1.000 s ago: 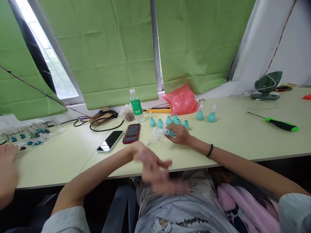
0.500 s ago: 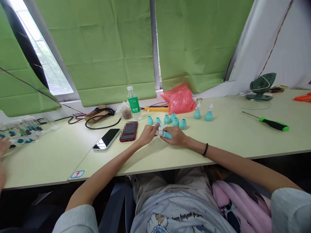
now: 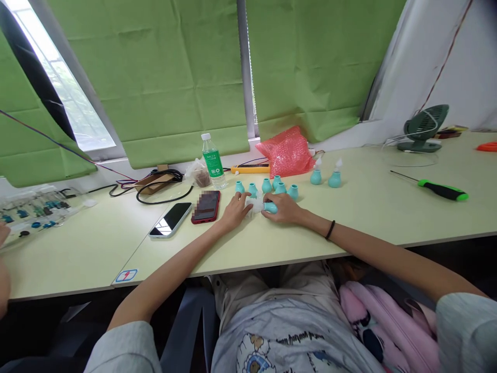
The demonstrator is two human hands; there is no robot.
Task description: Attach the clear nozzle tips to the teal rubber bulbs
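My right hand rests on the pale desk and is closed round a teal rubber bulb lying on its side. My left hand sits just left of it, fingers pinched at the small white plastic pieces at the bulb's tip. Just beyond my hands stands a row of several teal bulbs. Two more teal bulbs with white tips stand to the right of that row.
A red phone and a black phone lie left of my hands. Behind are a water bottle, a pink bubble bag and black cables. A green-handled screwdriver and a fan lie right. Another person's hand shows at far left.
My left hand rose from my lap to the desk and closed on the white pieces beside the bulb. My right hand stayed on the bulb.
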